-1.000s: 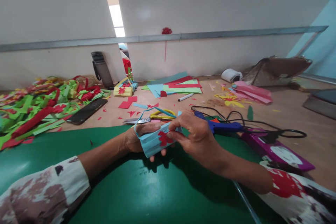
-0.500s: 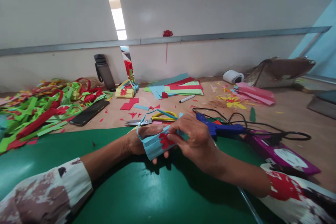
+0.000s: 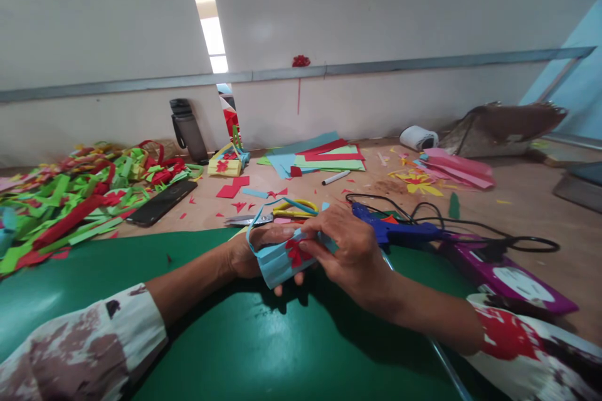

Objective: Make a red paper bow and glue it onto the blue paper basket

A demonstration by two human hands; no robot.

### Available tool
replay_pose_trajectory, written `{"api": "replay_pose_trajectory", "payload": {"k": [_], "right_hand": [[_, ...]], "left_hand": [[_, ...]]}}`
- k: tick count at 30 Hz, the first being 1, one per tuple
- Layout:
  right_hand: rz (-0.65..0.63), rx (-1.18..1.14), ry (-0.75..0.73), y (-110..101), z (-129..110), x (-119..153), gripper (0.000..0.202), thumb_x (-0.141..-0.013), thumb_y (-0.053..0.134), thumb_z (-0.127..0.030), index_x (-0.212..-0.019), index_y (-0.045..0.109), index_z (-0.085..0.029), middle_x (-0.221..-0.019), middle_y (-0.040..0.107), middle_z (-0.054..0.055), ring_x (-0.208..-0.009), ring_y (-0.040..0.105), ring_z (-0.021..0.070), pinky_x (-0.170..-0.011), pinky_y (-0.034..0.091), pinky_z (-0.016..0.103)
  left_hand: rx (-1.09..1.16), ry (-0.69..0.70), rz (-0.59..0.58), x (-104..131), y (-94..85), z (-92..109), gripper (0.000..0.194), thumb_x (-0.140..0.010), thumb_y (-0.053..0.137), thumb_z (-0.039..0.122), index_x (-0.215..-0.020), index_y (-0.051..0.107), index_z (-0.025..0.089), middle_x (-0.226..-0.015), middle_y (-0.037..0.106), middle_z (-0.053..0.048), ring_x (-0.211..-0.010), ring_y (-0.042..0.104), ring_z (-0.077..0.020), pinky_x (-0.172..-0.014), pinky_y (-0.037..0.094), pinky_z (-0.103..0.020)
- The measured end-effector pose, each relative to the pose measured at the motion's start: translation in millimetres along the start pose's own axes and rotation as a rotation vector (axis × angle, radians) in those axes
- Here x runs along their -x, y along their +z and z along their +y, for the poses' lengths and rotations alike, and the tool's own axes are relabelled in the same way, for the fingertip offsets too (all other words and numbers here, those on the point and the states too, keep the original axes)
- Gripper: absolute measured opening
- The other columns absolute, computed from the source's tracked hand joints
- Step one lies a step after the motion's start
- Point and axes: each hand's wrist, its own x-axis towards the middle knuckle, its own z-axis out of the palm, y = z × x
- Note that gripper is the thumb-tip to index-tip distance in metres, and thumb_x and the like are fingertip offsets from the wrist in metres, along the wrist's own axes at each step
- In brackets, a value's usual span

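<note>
A small light-blue paper basket (image 3: 275, 263) with a thin blue handle lies tilted over my left hand (image 3: 247, 254), whose thumb is on top and fingertips show beneath. On its front is a red paper bow (image 3: 296, 252). My right hand (image 3: 350, 250) pinches the basket's right part, thumb and forefinger at the bow's right edge; part of the bow is covered by them. Just behind the hands lie scissors with yellow handles (image 3: 301, 205). To the right of my right hand is a blue glue gun (image 3: 399, 230) with a black cable.
Green and red paper strips (image 3: 61, 200) heap at the left, near a black phone (image 3: 162, 202) and a bottle (image 3: 188, 131). Behind are a yellow paper basket (image 3: 224, 167), coloured sheets (image 3: 282, 153) and a marker (image 3: 335, 178). A purple box (image 3: 512, 279) sits right.
</note>
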Motion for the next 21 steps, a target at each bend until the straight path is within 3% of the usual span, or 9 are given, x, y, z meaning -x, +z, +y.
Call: {"api": "replay_pose_trajectory", "payload": {"k": [9,21], "right_hand": [[-0.014,0.051,0.030,-0.1,-1.2,-1.6,0.013,-0.078,0.063,-0.010,-0.087,0.058,-0.018,-0.083,0.067,0.006,-0.081,0.060,0.0223,-0.074,0.046,0.037],[-0.060,0.037,0.021,-0.9,-0.3,0.3,0.019,-0.076,0.066,-0.008,-0.090,0.058,-0.019,-0.085,0.067,0.005,-0.084,0.060,0.0229,-0.075,0.046,0.038]], "left_hand": [[-0.004,0.015,0.005,-0.4,2.4,0.0,0.039,-0.087,0.054,0.043,-0.106,0.062,0.010,-0.084,0.070,-0.014,-0.071,0.070,-0.0224,-0.048,0.058,-0.027],[0.033,-0.003,-0.017,0.4,-0.3,2.2,0.041,-0.084,0.059,0.043,-0.108,0.062,0.010,-0.089,0.069,-0.013,-0.072,0.070,-0.0236,-0.048,0.059,-0.029]]}}
